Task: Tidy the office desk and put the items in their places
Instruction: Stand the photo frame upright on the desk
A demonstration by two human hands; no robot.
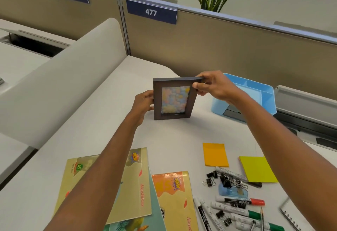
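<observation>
Holding the picture frame [175,99] upright, the left hand [144,103] grips its left side; the right hand [215,87] fingers [197,86] pinch its top right corner.

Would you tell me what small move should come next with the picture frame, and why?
Probably stand the picture frame on the bare desk behind it: the left hand and right hand hold it upright, beside the blue organizer.
</observation>
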